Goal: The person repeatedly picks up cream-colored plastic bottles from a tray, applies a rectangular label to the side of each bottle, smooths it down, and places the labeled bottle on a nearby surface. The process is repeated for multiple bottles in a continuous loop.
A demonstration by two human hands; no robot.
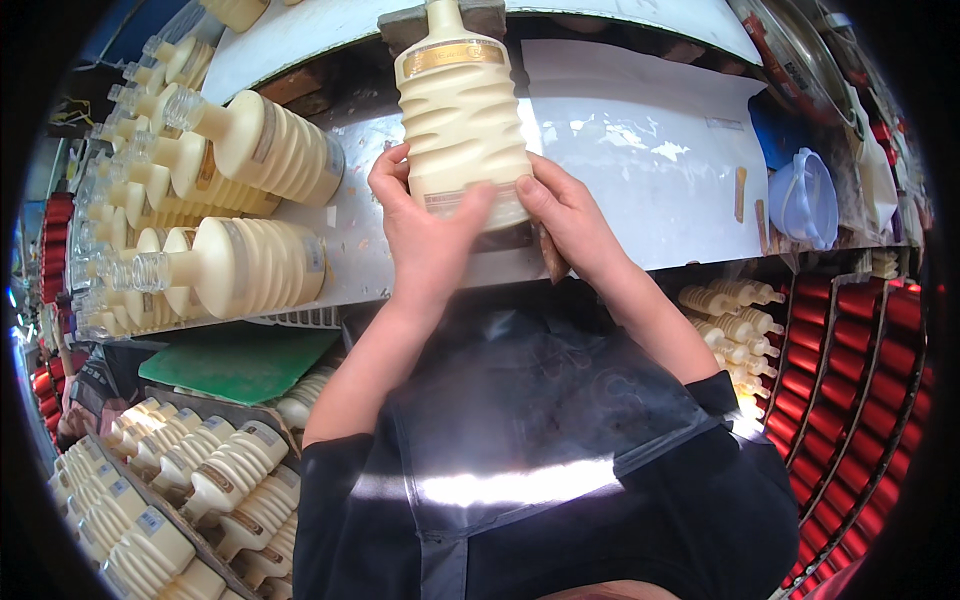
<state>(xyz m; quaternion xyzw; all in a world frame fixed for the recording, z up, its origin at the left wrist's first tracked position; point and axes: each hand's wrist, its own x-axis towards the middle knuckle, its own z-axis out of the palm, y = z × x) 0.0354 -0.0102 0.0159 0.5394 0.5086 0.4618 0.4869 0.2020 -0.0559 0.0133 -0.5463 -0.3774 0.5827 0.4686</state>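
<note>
Over the shiny worktop [640, 215], left hand [425, 235] and right hand [570, 215] each keep a closed grip on the cream ribbed bottle's [462, 110] base, upright; smooth plastic could slip, toppling onto neighbouring bottles [255, 265].

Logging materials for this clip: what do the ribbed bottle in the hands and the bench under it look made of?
Ribbed bottle: probably cream-coloured plastic with a soft sheen, judging by its moulded ridges; it could also be clear with cream contents. Bench: likely sheet metal, bright and mirror-like with glare patches.
</note>
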